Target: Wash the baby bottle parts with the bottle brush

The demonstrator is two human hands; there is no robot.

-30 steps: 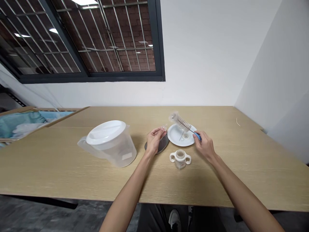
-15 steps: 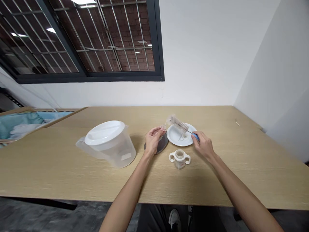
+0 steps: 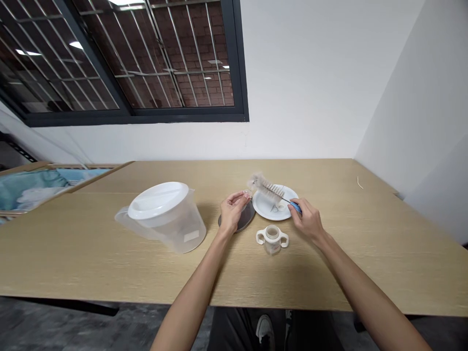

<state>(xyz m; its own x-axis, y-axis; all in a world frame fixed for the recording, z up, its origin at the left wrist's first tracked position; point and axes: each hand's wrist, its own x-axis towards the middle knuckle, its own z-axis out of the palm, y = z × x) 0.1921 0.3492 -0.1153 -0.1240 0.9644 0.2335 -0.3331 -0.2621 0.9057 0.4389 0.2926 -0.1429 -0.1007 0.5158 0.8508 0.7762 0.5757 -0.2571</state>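
My right hand [image 3: 307, 220] grips the blue handle of a bottle brush [image 3: 271, 188], whose pale bristles tilt up to the left above a white plate [image 3: 258, 208]. Between the pinched fingertips of my left hand [image 3: 231, 213] is a small clear piece [image 3: 247, 194], too small to make out fully, close to the brush head. A dark round mat [image 3: 247, 220] lies under my left hand, partly covered by it. On the plate rest small pale parts. Nearer to me, between my forearms, a small clear baby bottle [image 3: 272, 242] with two white handles stands uncapped.
A large translucent pitcher [image 3: 173, 226] with a white lid stands left of my left hand. A wooden-edged bin [image 3: 78, 184] holding blue cloth is at the far left. A thin white strip [image 3: 360, 182] lies at the back right of the table [image 3: 365, 253].
The brush head has shifted slightly left and up, toward my left hand; my right hand moved slightly with it. The left hand's pinch looks about the same.
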